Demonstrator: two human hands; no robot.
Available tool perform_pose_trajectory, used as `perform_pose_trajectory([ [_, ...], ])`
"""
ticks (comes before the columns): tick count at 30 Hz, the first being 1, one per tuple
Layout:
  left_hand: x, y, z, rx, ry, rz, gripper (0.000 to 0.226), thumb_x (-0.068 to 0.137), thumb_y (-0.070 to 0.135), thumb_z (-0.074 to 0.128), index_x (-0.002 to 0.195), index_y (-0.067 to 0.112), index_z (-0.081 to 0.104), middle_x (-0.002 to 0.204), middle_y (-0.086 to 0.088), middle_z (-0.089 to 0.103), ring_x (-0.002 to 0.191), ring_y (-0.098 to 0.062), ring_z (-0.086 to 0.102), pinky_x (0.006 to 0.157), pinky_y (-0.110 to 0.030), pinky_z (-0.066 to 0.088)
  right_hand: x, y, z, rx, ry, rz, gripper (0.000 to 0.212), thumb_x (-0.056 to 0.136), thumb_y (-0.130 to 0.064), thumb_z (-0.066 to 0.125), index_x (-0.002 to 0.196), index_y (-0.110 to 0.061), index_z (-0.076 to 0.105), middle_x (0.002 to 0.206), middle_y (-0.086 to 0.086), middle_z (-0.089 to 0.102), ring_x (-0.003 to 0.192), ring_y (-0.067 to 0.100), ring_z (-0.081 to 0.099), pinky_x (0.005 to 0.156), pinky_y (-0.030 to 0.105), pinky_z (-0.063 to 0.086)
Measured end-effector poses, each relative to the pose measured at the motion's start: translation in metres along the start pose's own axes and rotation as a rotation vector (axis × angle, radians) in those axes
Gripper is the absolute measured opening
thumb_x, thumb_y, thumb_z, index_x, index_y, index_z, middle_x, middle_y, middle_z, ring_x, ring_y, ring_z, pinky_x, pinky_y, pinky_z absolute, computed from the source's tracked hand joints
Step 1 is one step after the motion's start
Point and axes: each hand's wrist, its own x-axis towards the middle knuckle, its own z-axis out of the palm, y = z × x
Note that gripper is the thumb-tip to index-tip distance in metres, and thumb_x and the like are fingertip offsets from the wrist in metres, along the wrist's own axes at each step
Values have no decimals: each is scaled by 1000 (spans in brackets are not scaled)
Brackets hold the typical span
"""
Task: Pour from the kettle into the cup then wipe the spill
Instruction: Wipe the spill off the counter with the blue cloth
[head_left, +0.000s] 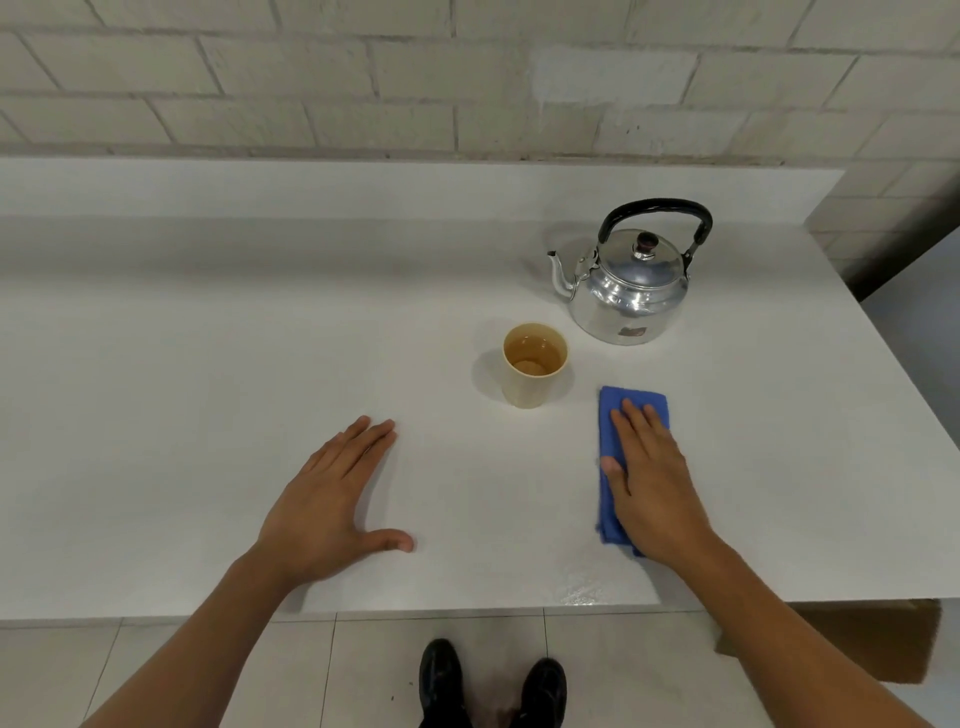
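Note:
A shiny metal kettle (631, 291) with a black handle stands upright at the back right of the white table (208, 364), spout pointing left. In front of it, a cream cup (534, 364) holds brownish liquid. My right hand (654, 478) lies flat, fingers together, pressing on a folded blue cloth (608, 441) to the right of the cup. My left hand (332, 499) rests flat on the table to the left, fingers apart and holding nothing. A wet shiny patch (587, 587) shows near the table's front edge, just below the cloth.
A white brick wall (467, 78) runs behind the table. The table's right edge slants close to the kettle. A brown cardboard box (883, 644) sits under the front right corner. My black shoes (493, 686) stand on the tiled floor below.

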Motion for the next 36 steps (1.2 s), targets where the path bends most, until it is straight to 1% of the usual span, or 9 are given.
perform_pose_trajectory([
  [8, -1, 2, -1, -34, 2, -20, 122, 72, 96, 50, 166, 26, 17, 173, 18, 11, 160, -4, 0, 129, -38, 17, -7, -80, 21, 18, 38, 158, 69, 105, -40, 43, 162, -10, 17, 171, 8, 9, 157, 30, 4, 126, 41, 10],
  [13, 2, 19, 0, -184, 105, -72, 89, 90, 80, 42, 159, 25, 38, 164, 17, 33, 156, -7, 22, 124, -31, 22, -28, -78, 12, 145, -30, 102, 61, 102, -44, 49, 157, -21, 35, 169, 1, 17, 154, 25, 14, 123, 42, 21],
  [16, 7, 55, 3, -256, 206, -70, 65, 94, 64, 49, 135, 16, 67, 132, 4, 65, 126, -18, 56, 108, -28, 41, -12, -53, -15, 312, 86, 75, 35, 100, -27, 57, 133, -22, 62, 150, 1, 49, 139, 22, 38, 116, 38, 34],
  [18, 14, 85, 8, -302, 229, -52, 47, 95, 54, 54, 112, 16, 76, 104, 5, 71, 100, -16, 62, 93, -35, 51, 7, -35, -31, 268, 155, 40, 27, 96, -15, 59, 121, -18, 70, 132, 3, 62, 124, 25, 51, 108, 39, 43],
  [22, 32, 147, 20, -340, 212, -93, 34, 96, 46, 65, 85, 15, 73, 79, 3, 68, 78, -18, 59, 76, -40, 53, 40, -19, -44, 185, -12, 4, 42, 99, -21, 58, 141, -17, 58, 140, 6, 56, 129, 26, 47, 110, 35, 39],
  [25, 43, 185, 28, -233, 139, -130, 60, 90, 72, 47, 87, 16, 69, 79, 2, 68, 76, -20, 59, 73, -34, 49, 51, -19, -40, 99, -105, 15, 48, 100, -28, 59, 146, -15, 53, 137, 8, 53, 128, 28, 44, 109, 36, 40],
  [27, 46, 200, 34, -154, 85, -133, 64, 89, 77, 43, 96, 18, 64, 86, 2, 66, 78, -19, 57, 75, -32, 47, 51, -20, -37, 88, -101, 29, 44, 100, -27, 60, 141, -13, 58, 130, 10, 56, 123, 28, 48, 105, 36, 43],
  [31, 43, 207, 42, -184, 22, -141, 48, 94, 62, 57, 121, 21, 56, 107, 3, 61, 87, -13, 47, 83, -26, 42, 42, -16, -38, 109, -96, 81, 25, 97, -19, 63, 118, -9, 70, 110, 10, 63, 102, 27, 61, 88, 35, 51],
  [36, 23, 195, 38, -393, -22, -159, 40, 93, 45, 71, 123, 21, 60, 111, 5, 56, 100, -14, 53, 87, -25, 44, 13, -6, -47, 78, -174, 192, 9, 89, -14, 65, 93, -8, 70, 87, 7, 69, 77, 23, 64, 70, 34, 53],
])
